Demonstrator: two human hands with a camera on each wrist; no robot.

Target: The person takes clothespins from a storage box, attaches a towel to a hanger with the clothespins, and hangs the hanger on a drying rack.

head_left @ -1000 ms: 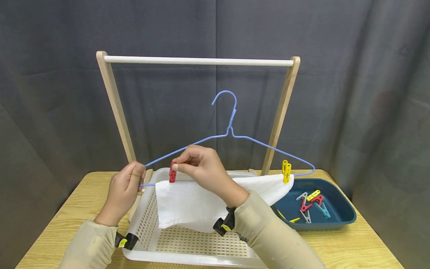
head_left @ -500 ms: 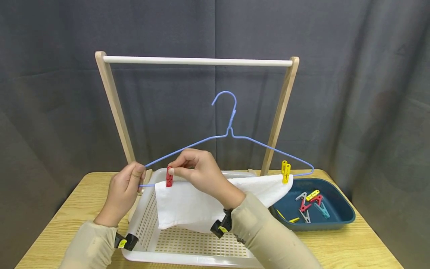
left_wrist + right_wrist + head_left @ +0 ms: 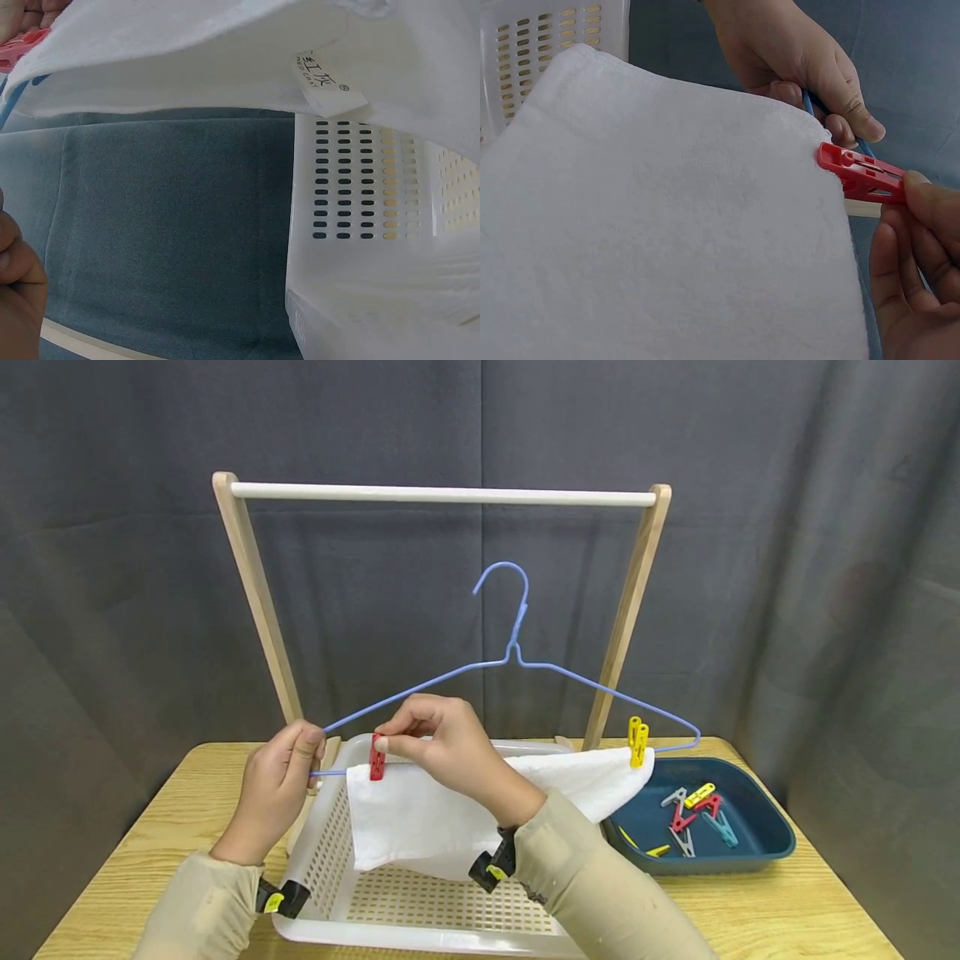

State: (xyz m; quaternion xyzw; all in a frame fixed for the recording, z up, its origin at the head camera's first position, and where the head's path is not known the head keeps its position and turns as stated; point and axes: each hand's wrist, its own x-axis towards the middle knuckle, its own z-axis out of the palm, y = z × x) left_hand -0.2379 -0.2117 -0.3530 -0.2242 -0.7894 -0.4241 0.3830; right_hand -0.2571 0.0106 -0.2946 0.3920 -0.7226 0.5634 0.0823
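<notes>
My left hand (image 3: pixel 279 777) grips the left end of a blue wire hanger (image 3: pixel 420 687), which is held upright by its lower corner. A white towel (image 3: pixel 420 814) is folded over the hanger's bottom bar. Between thumb and fingers, my right hand (image 3: pixel 450 752) pinches a red clothespin (image 3: pixel 862 174) whose jaws sit over the towel's top edge near its left corner. At the towel's right end, a pair of yellow clothespins (image 3: pixel 638 745) stands clipped on the bar. The left wrist view catches a printed tag (image 3: pixel 326 84) on the towel's underside.
Below the towel stands a white perforated basket (image 3: pixel 427 941). A dark blue tray (image 3: pixel 765 852) at the right holds several loose clothespins (image 3: pixel 682 816). Behind rises a wooden rack with a white rod (image 3: pixel 442 494), all on a wooden table (image 3: pixel 157 810).
My right hand has moved slightly left and down with the red clothespin, which now sits lower over the towel's edge. The left hand and hanger have stayed almost still.
</notes>
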